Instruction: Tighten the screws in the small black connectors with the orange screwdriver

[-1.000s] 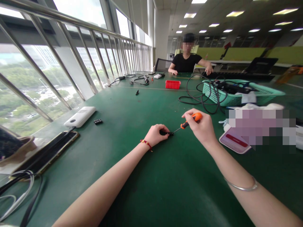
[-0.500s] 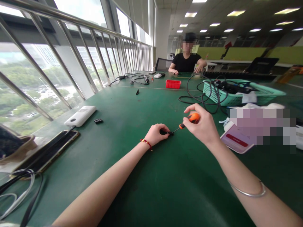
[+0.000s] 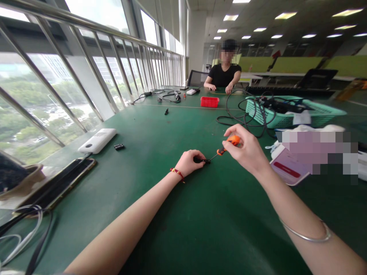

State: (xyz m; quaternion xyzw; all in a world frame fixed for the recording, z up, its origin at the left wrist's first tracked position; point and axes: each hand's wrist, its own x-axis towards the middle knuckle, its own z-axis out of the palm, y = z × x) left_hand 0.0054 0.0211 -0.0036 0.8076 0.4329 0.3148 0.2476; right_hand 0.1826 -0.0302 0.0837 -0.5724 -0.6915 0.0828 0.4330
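On the green table, my left hand [image 3: 190,163] is closed on a small black part [image 3: 206,161], mostly covered by the fingers; its kind does not show. My right hand [image 3: 243,147] grips the orange-and-black handle of a screwdriver [image 3: 233,140] between thumb and fingers. The thin shaft slants down to the left, and its tip meets the end of the black part or lies very close to it. Another small black piece [image 3: 119,146] lies to the left, near a white power bank [image 3: 98,140].
A phone [image 3: 57,187] with cables rests at the left edge. Ahead are a red bin [image 3: 209,102], a small black piece [image 3: 166,111] and a green basket [image 3: 323,110] of cables. A purple-and-white packet [image 3: 291,168] lies at right. Across the table sits a person [image 3: 225,74].
My right hand and the screwdriver handle have shifted slightly, and the right forearm has swung a little to the right. My left hand stays put. The other person's hand has lowered to the table.
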